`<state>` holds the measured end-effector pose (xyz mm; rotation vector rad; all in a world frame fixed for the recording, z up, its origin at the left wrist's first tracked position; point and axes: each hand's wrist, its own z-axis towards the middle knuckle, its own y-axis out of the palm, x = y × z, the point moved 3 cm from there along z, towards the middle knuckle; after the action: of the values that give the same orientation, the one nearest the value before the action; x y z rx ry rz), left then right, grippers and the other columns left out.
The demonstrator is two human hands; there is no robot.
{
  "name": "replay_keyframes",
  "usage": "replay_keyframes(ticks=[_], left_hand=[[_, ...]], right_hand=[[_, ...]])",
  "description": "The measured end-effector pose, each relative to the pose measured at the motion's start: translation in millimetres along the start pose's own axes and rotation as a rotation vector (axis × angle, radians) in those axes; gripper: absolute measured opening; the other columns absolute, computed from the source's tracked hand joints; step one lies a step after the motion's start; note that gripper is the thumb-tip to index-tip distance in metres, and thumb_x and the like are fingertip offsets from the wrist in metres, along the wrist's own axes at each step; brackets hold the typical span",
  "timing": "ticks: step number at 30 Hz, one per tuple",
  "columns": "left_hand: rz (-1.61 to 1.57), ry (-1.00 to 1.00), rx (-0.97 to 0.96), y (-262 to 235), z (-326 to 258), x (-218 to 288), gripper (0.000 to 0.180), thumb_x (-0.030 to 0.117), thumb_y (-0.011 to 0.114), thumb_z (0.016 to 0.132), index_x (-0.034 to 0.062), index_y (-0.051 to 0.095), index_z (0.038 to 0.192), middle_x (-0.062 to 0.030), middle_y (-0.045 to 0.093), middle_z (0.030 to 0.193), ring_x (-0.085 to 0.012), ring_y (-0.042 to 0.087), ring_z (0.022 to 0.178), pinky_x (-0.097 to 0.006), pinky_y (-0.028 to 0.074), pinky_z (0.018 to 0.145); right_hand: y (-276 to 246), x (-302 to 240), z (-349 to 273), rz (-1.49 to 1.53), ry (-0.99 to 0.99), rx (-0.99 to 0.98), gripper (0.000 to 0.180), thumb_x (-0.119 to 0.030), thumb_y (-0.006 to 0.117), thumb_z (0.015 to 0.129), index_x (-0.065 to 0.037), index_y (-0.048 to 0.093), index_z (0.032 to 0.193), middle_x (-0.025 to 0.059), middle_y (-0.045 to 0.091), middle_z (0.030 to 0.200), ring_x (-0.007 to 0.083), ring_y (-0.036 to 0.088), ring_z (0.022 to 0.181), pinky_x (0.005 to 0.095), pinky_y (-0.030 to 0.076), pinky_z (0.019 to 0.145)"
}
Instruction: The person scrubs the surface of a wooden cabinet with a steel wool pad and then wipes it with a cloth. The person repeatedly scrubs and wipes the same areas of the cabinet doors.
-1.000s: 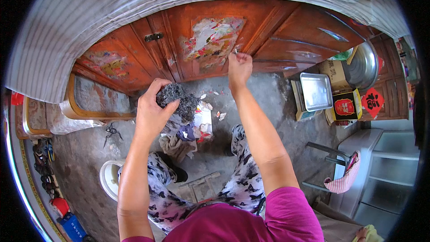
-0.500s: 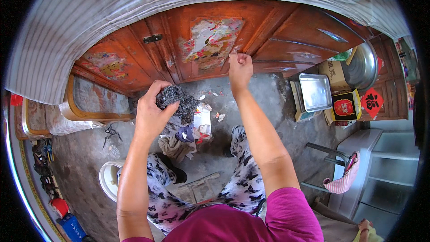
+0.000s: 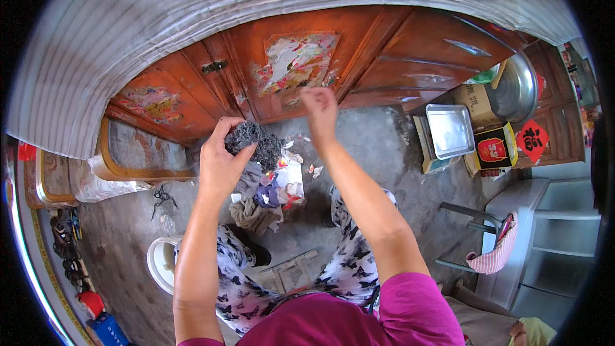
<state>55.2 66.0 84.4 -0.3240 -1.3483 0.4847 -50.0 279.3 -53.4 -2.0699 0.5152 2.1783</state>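
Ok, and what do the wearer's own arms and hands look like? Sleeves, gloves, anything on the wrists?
Left hand and right hand: both ungloved, no watch, bracelet or cable visible at the wrists. Forearms bare. Right sleeve: short, plain magenta; only a magenta edge of the left sleeve shows. Right fingers too blurred to rule out rings.

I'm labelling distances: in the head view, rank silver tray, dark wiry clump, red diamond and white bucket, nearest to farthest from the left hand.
1. Dark wiry clump: in the left hand.
2. White bucket: lower left.
3. Silver tray: right.
4. Red diamond: farther right.
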Motion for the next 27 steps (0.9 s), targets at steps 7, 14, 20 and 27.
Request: replay_keyframes(ticks=[7, 14, 20, 27], left_hand=[[0.075, 0.181, 0.017, 28, 19, -10, 0.048, 0.011, 0.081, 0.083, 0.0040, 0.067, 0.129, -0.0171, 0.068, 0.121, -0.0340, 0.065, 0.112, -0.040, 0.053, 0.098], [-0.136, -0.080, 0.143, 0, 31, -21, 0.070, 0.021, 0.083, 0.090, 0.0111, 0.051, 0.152, -0.0097, 0.063, 0.124, -0.0187, 0.060, 0.114, -0.036, 0.050, 0.098], [0.301, 0.107, 0.409, 1, 45, -10, 0.072, 0.017, 0.077, 0.092, 0.0106, 0.045, 0.157, -0.0245, 0.055, 0.145, -0.0429, 0.058, 0.127, -0.049, 0.050, 0.105], [0.291, 0.068, 0.344, -4, 46, -3, 0.086, 0.012, 0.076, 0.090, 0.0142, 0.033, 0.165, -0.0174, 0.054, 0.153, -0.0394, 0.059, 0.126, -0.043, 0.057, 0.091]], right_hand=[[43, -74, -77, 0.283, 0.110, -0.503, 0.048, -0.023, 0.066, 0.105, -0.005, 0.055, 0.147, 0.0078, 0.061, 0.140, 0.0179, 0.056, 0.129, 0.0352, 0.042, 0.113], [2, -110, -30, 0.110, -0.111, 0.170, 0.033, -0.012, 0.074, 0.097, -0.002, 0.062, 0.126, 0.0116, 0.061, 0.125, 0.0205, 0.057, 0.118, 0.0360, 0.046, 0.104], [-1, -138, 49, -0.481, -1.014, 0.321, 0.034, -0.001, 0.079, 0.082, -0.011, 0.075, 0.114, 0.0107, 0.066, 0.113, 0.0334, 0.058, 0.112, 0.0440, 0.048, 0.099], [-31, -32, 25, -0.694, -0.747, 0.221, 0.030, -0.002, 0.080, 0.081, -0.008, 0.070, 0.109, 0.0121, 0.067, 0.112, 0.0351, 0.061, 0.109, 0.0450, 0.050, 0.096]])
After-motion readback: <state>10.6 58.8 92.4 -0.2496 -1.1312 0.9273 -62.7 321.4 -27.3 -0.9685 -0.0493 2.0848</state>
